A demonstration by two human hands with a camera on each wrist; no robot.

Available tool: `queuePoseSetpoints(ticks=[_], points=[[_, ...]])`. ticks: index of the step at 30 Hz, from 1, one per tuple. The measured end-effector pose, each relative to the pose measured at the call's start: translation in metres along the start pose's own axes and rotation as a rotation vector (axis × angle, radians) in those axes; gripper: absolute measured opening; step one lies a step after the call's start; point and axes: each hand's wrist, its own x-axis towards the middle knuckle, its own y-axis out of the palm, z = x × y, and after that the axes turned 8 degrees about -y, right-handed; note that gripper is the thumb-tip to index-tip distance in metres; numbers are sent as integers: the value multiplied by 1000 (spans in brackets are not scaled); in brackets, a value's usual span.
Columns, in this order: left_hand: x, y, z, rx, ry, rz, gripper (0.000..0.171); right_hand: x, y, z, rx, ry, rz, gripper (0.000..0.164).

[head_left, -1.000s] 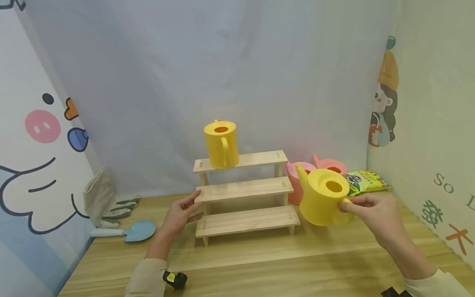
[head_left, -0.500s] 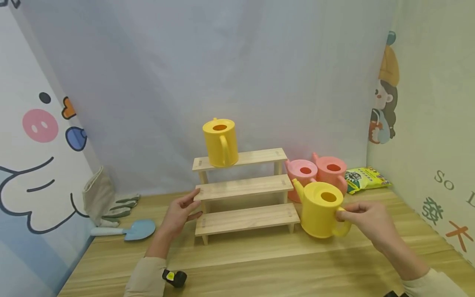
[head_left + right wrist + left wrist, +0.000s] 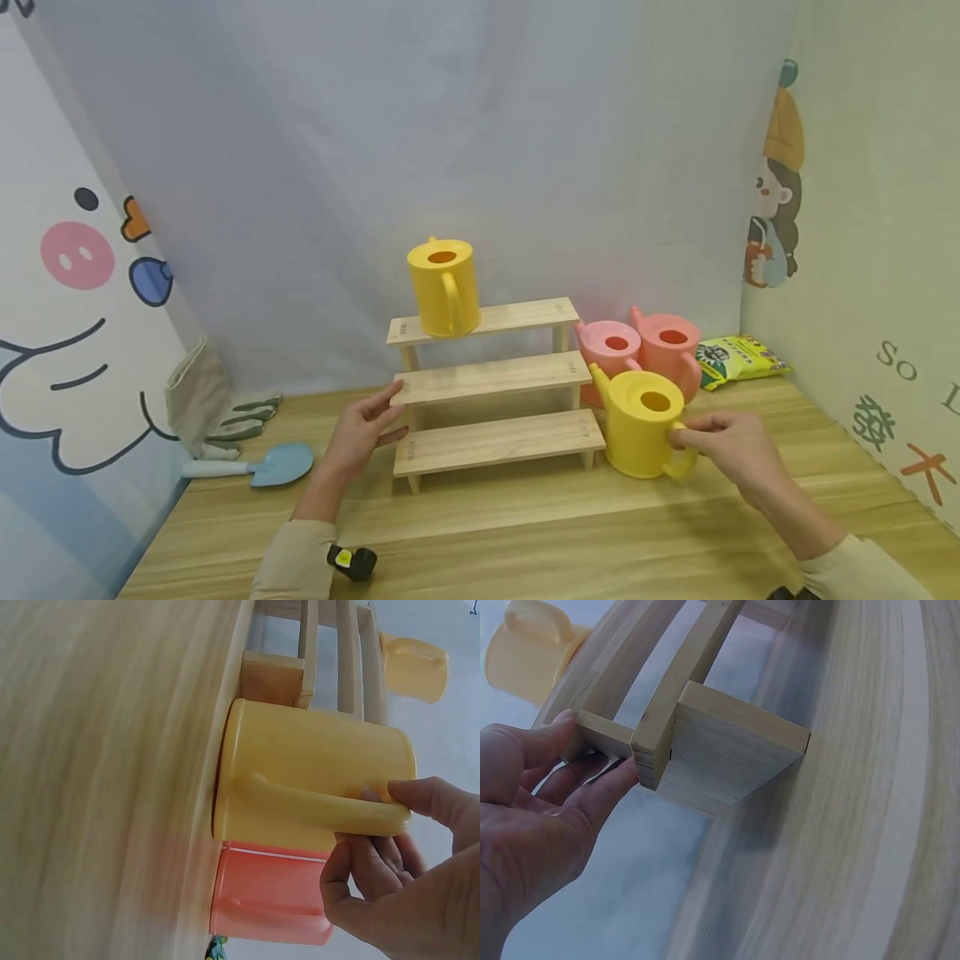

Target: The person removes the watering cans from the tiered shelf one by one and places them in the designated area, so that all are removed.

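My right hand (image 3: 733, 450) pinches the top of the handle of a yellow watering can (image 3: 643, 427). The can is upright at the right end of the wooden tiered stand (image 3: 491, 377), its base right at the table in the right wrist view, spout pointing up and left. My left hand (image 3: 551, 802) holds the left end of the stand's middle board, thumb on top and fingers below. Another yellow watering can (image 3: 444, 290) sits on the left part of the top step, handle towards me. Two pink watering cans, one lighter (image 3: 606, 343) and one darker (image 3: 666, 350), stand behind the held one.
A yellow-green packet (image 3: 742, 360) lies at the back right, beside the darker pink can. On the left are a light blue hand trowel (image 3: 281, 465) and a pair of grey-green gloves (image 3: 202, 392). A pale curtain (image 3: 300, 167) and printed side walls border the table.
My right hand has lowered the yellow watering can to the table and shifted it slightly left, uncovering more of the pink cans. The left hand stays on the stand.
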Motion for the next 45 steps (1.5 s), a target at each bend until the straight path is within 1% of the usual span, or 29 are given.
queuePoseSetpoints(ticks=[6, 10, 15, 18, 20, 23, 26, 30, 34, 36, 39, 43, 45], points=[[-1, 0, 0, -1, -5, 0, 55, 3, 5, 1, 17, 7, 10, 45], [-1, 0, 0, 1, 0, 5, 56, 4, 7, 1, 25, -8, 10, 51], [0, -1, 1, 3, 6, 12, 56, 4, 10, 2, 25, -32, 8, 51], [0, -1, 2, 5, 6, 13, 56, 3, 9, 2, -2, -33, 23, 52], [-1, -1, 1, 5, 2, 13, 56, 4, 5, 2, -39, -56, 49, 53], [-1, 0, 0, 3, 1, 12, 55, 6, -4, 4, -102, -109, 84, 55], [-2, 0, -1, 1, 0, 12, 55, 7, -15, 10, -164, -151, 84, 59], [-2, 0, -2, -1, -3, 15, 55, 6, -26, 22, -238, -195, 19, 61], [-1, -1, -1, -5, -4, 14, 55, 7, -30, 41, -251, -279, -59, 59], [0, -1, -1, -7, -6, 10, 55, 8, -28, 53, -238, -316, -85, 58], [0, -1, 0, -5, -7, 6, 55, 12, -20, 68, -191, -389, -106, 51], [0, -1, 1, -6, -9, 5, 55, 23, 2, 82, -78, -546, -117, 29], [0, -1, 1, -10, -10, 5, 55, 29, 14, 87, -24, -617, -121, 22]])
